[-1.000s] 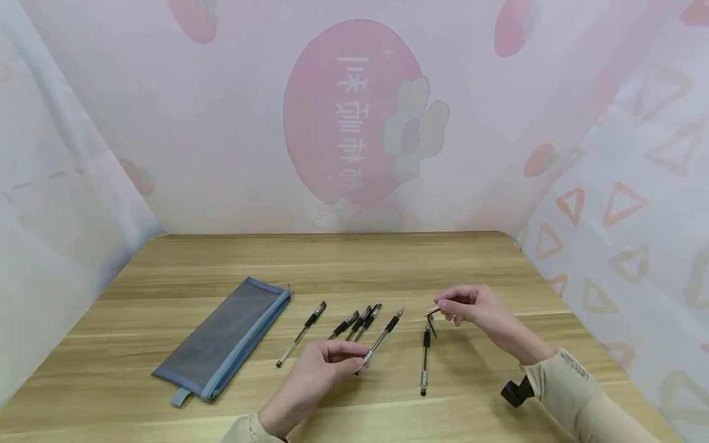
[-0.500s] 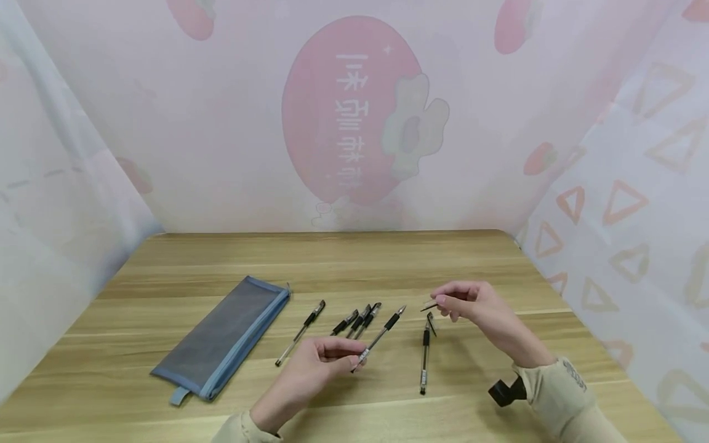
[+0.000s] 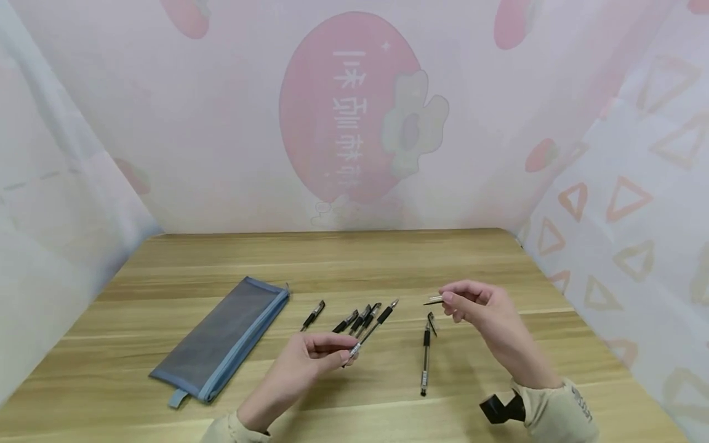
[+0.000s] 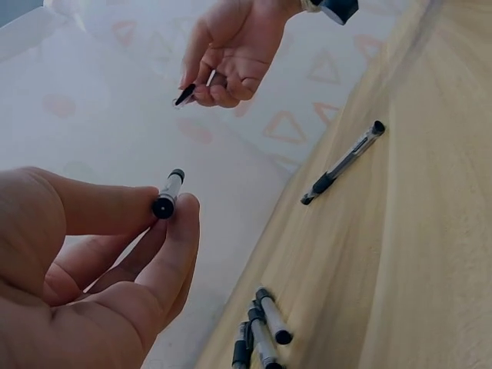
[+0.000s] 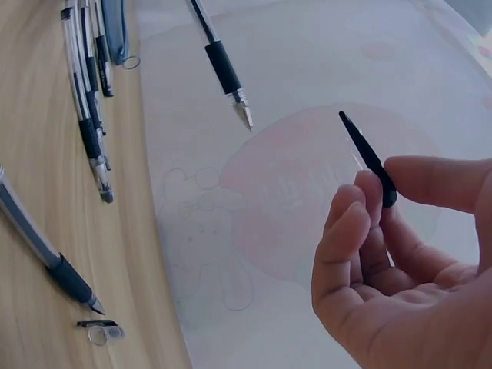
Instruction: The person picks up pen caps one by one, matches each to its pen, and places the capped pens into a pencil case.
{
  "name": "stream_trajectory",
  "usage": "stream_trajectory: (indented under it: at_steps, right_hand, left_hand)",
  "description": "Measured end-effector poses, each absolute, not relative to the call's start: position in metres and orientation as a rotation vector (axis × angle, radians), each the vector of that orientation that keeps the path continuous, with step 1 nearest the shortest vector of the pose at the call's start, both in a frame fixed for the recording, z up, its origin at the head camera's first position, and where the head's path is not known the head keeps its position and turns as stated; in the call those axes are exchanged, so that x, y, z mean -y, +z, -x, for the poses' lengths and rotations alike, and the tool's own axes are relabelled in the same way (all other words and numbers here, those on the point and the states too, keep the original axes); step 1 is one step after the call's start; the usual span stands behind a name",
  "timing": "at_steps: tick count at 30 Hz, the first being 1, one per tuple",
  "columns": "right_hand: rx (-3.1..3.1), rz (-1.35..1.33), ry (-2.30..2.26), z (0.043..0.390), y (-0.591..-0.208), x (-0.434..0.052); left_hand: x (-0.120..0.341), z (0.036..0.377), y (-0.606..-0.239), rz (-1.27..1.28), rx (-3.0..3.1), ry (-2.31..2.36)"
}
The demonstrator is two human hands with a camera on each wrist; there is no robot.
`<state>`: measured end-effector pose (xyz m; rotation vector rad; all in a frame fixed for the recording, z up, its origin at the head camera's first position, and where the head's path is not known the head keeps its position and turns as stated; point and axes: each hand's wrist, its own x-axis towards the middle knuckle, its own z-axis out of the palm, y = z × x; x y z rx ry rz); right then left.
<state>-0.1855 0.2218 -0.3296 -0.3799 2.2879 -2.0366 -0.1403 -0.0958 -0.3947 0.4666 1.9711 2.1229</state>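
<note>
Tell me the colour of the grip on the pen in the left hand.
Black; the grip shows best in the right wrist view.

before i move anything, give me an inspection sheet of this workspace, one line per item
Surface: wood-grain table, pale with darker streaks.
Job's things: held pen, off the table, tip bare; held cap, apart from it.
Clutter: grey-blue pencil case; three pens close together; lone pen, partly hidden in the head view; lying pen, uncapped, loose cap by its tip.
Left hand: pinches the held pen near its tail.
Right hand: pinches the held cap.
Cables: nothing seen.
Surroundings: pale printed sheets behind and at both sides.
</note>
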Motion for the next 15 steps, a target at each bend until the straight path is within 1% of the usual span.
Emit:
stream_trajectory:
  at_steps: [3,15]
  right_hand:
    - [-2.282,0.361,-2.069,0.183,-0.331,-0.215]
    - [-2.262,0.463,-2.023,0.188,-0.34,-0.207]
  left_hand:
    - [0.101,0.142,-0.392,-0.498,-1.972,2.113]
    - [0.105,0.14,-0.388,-0.581,-1.945,2.011]
